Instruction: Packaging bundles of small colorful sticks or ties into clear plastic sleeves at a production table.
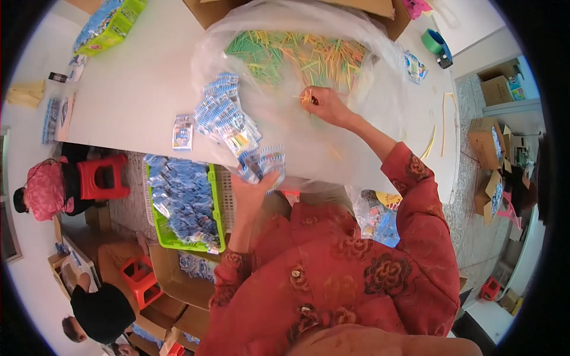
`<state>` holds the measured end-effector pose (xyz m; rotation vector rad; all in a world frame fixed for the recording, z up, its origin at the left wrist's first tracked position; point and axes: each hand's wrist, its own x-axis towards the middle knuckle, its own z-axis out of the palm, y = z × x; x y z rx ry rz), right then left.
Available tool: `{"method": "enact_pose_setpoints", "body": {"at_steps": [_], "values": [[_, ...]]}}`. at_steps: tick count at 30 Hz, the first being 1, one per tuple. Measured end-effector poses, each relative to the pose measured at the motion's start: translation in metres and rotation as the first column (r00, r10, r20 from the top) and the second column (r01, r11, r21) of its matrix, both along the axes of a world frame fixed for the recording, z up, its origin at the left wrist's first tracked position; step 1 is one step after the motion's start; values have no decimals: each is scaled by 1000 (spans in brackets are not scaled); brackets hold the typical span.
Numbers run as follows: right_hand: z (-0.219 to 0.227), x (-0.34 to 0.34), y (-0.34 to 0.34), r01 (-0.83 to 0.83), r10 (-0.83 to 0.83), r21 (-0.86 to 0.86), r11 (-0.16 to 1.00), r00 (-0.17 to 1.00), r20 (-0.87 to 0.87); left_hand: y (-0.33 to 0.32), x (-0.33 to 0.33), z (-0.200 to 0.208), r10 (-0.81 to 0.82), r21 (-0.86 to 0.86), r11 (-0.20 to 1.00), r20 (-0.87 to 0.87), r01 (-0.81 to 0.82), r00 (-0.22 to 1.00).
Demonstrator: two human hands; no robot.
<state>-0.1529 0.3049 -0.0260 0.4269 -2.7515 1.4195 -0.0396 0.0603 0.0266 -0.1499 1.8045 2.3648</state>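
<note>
My left hand (254,188) is closed on a small blue-and-white packet (272,159) at the near table edge. Just beyond it, a heap of similar packets (222,110) spreads over the table. Over the clear plastic bag (267,110), the fingers of my right hand (329,107) are pinched together on a few thin coloured sticks (306,97). Past that hand, the opened bag holds a loose pile of thin green, yellow and orange sticks (297,56). One single packet (183,132) lies apart, left of the heap.
A green crate (221,225) full of blue packets stands below the table edge at left. Another green basket (122,24) is at the far left, a cardboard box (208,12) at the back. Green tape (433,41) lies far right. Two people sit left, near red stools (104,178).
</note>
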Motion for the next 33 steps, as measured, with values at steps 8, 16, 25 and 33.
{"method": "enact_pose_setpoints", "body": {"at_steps": [8, 16, 25, 33], "values": [[82, 32, 8, 40, 3, -311, 949, 991, 134, 20, -8, 10, -67, -7, 998, -83, 67, 994], [149, 86, -2, -130, 295, -622, 772, 940, 169, 38, -3, 13, -174, -62, 984, -111, 168, 978], [153, 93, -4, -209, 261, -392, 896, 961, 85, 49, -1, 13, -206, -25, 979, -151, 204, 967], [154, 97, -2, -328, 347, -217, 920, 936, 54, 50, -4, 13, -244, -53, 970, -170, 238, 955]]}}
